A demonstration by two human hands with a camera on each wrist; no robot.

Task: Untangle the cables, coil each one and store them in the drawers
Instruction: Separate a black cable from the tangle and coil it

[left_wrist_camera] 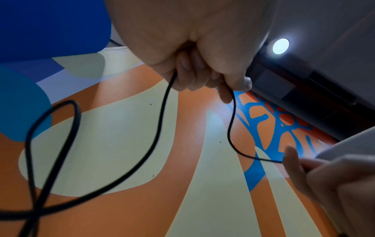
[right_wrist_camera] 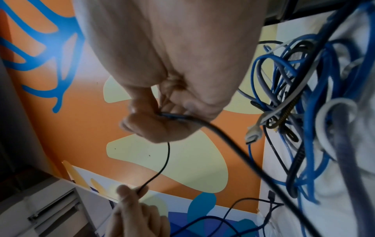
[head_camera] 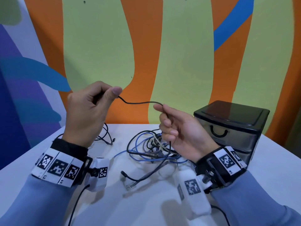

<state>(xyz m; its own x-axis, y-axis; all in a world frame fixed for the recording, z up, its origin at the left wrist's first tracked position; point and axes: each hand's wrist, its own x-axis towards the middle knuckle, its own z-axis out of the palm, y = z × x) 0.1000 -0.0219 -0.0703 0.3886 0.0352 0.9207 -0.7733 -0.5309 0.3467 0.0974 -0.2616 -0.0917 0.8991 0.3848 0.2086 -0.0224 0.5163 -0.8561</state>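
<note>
Left hand (head_camera: 86,110) and right hand (head_camera: 177,128) are both raised above the table (head_camera: 268,168). Each grip pinches the thin black cable (head_camera: 140,102), which spans slack between them. The remaining tangled cables (head_camera: 151,149) lie on the table, beside the closed drawer unit (head_camera: 228,128).

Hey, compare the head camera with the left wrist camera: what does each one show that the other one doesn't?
Only the head view shows the drawer unit with its drawers closed, the white table and the tangled pile of cables lying on it. Only the left wrist view shows the black cable leaving the underside of the left hand and crossing itself in a loose loop, plus a ceiling light. Both show the two hands, the right hand included, pinching a short span of that black cable between them in front of the painted wall.
</note>
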